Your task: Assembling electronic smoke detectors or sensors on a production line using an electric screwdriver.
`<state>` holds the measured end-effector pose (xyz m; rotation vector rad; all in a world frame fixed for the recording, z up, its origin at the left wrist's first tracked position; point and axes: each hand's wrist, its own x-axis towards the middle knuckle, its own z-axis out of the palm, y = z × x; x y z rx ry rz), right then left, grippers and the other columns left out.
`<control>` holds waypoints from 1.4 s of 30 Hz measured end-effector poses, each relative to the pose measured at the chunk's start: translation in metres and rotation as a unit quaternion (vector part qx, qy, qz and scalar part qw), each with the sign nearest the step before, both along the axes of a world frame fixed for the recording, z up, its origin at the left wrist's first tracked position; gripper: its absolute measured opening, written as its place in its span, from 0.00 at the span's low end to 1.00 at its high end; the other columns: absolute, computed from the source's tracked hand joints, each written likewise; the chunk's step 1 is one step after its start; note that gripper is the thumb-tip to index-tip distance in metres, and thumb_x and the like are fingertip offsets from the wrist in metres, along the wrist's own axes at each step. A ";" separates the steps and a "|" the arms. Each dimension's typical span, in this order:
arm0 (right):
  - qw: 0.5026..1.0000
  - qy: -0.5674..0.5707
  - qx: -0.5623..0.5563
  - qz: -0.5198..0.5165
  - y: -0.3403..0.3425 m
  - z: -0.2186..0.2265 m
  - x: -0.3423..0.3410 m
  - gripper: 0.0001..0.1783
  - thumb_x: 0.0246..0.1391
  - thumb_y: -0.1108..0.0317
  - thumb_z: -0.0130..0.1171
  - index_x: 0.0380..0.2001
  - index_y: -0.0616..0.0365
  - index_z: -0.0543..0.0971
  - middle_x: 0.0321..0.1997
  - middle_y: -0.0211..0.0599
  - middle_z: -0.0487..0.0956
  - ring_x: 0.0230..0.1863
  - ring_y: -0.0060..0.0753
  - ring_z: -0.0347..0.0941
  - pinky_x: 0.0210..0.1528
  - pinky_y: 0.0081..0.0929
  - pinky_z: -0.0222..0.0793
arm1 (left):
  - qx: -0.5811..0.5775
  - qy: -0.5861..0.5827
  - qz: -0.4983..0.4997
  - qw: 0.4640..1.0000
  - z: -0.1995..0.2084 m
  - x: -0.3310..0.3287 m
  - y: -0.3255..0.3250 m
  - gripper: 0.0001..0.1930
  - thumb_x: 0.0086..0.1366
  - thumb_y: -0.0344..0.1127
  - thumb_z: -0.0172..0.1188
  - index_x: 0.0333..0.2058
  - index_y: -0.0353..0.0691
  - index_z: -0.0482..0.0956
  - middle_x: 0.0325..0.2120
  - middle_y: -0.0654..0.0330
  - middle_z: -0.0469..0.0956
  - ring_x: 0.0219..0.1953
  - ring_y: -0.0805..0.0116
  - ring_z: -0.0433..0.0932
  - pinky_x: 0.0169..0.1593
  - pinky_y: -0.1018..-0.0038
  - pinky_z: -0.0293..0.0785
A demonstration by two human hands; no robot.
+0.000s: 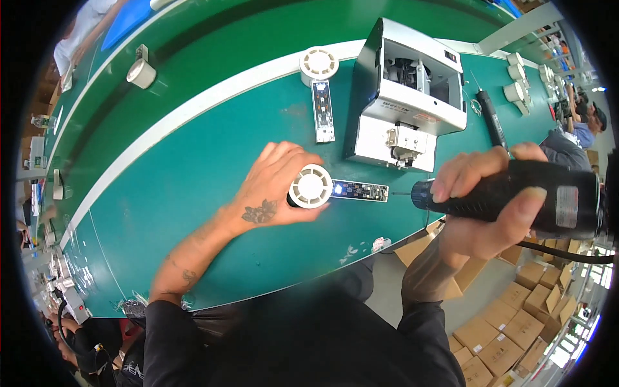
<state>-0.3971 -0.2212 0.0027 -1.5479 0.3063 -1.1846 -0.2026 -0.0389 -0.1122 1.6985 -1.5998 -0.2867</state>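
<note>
My left hand (278,187) is wrapped round the white slotted head of a handheld device (311,186) on the green bench. The device's open handle points right, baring a circuit board (361,191) with a bright bluish light. My right hand (483,200) grips a black electric screwdriver (516,197) held level. Its thin bit points left, close to the handle's end; whether they touch I cannot tell. Farther back lies a second such device (323,109), its white round head away from me and its board also lit.
A silver screw feeder machine (412,97) stands behind my hands. Right of it is a black pen-shaped tool (492,119). White device housings (514,91) sit at the far right, another (141,73) on the green belt at far left. Cardboard boxes (506,316) cover the floor at lower right.
</note>
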 end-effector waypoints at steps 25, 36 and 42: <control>0.995 -0.079 0.050 -0.039 0.021 -0.038 -0.002 0.35 0.63 0.43 0.65 0.51 0.63 0.64 0.23 0.42 0.78 0.17 0.34 0.75 0.23 0.32 0.76 | 0.006 0.014 -0.006 1.000 -0.002 0.002 -0.003 0.27 0.49 0.44 0.80 0.44 0.41 0.79 0.39 0.60 0.78 0.45 0.58 0.75 0.47 0.64 0.65; 0.991 -0.115 -0.002 0.063 -0.002 0.012 0.001 0.37 0.70 0.32 0.41 0.58 0.58 0.67 0.20 0.38 0.69 0.15 0.33 0.65 0.20 0.33 0.66 | 0.015 0.006 -0.017 1.000 -0.002 -0.002 -0.002 0.28 0.48 0.43 0.80 0.46 0.41 0.79 0.40 0.58 0.77 0.46 0.56 0.74 0.49 0.63 0.66; 0.990 0.018 -0.113 -0.081 -0.013 0.019 0.051 0.25 0.72 0.48 0.52 0.48 0.65 0.70 0.17 0.40 0.70 0.13 0.33 0.64 0.18 0.32 0.66 | 0.007 0.002 -0.008 1.000 -0.001 0.000 -0.002 0.28 0.49 0.41 0.80 0.46 0.41 0.79 0.40 0.58 0.77 0.46 0.56 0.75 0.49 0.63 0.66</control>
